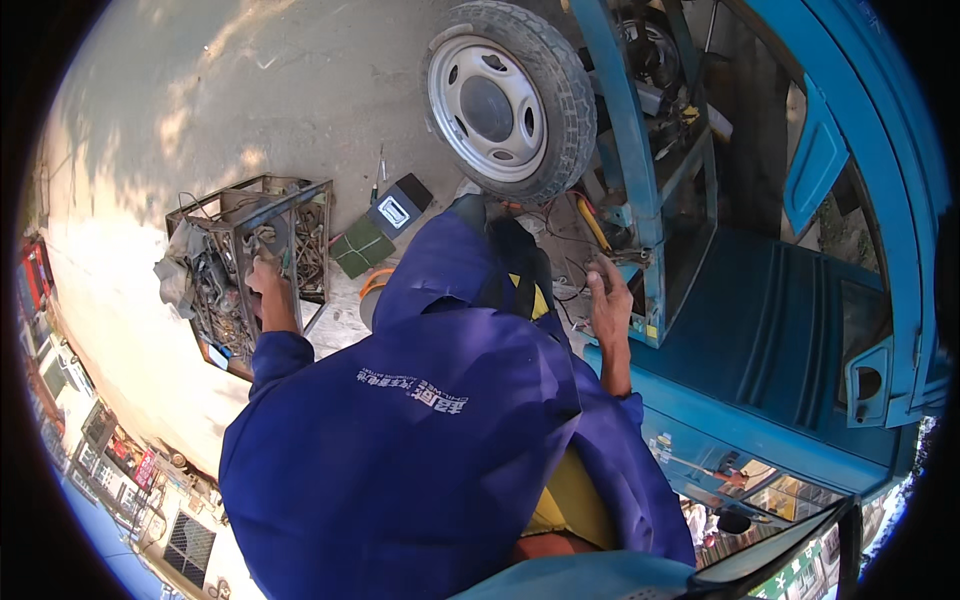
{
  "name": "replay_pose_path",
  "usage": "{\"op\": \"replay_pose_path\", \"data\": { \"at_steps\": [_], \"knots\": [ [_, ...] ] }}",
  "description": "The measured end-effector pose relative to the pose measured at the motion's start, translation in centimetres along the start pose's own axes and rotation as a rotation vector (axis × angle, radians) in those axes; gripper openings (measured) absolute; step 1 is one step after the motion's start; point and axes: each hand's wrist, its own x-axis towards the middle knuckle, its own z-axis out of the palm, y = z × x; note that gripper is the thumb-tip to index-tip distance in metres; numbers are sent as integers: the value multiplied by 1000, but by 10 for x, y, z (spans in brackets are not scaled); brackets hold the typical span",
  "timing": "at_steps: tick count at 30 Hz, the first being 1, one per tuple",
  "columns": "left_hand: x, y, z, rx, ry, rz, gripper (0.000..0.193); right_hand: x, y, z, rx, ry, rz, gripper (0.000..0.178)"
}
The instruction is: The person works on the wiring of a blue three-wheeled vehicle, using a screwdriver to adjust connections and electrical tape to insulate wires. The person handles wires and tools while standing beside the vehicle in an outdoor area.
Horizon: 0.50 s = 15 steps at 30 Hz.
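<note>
My left hand [264, 278] is at the metal-framed tool crate [312, 190] on the left. Its fingers are curled at the crate's inner bar, and what they hold, if anything, is hidden. Tangled metal tools and parts [213, 285] fill the crate, and a grey rag [180, 265] hangs over its outer side. On the right, my right hand [610, 295] is raised with its fingers apart and nothing visible in it. Just beyond its fingertips, a wrench [630, 257] lies by the blue steel frame post [645, 225].
A wheel with tyre [565, 100] stands ahead. Near it lie a black box [400, 205], a green bundle [361, 246], a screwdriver [375, 190] and a yellow-handled tool [593, 222] with dark cables. A blue vehicle body [760, 330] borders the right side.
</note>
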Motion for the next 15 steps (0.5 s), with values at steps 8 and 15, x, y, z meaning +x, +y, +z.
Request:
{"op": "replay_pose_path", "data": {
  "at_steps": [8,15],
  "knots": [
    [-232,-8,80,74,-1460,534,36,-52,43,24,49,290,118,24],
    [-369,37,64,501,-1942,1268,27,-97,90,57,284,375,269,20]
  ]
}}
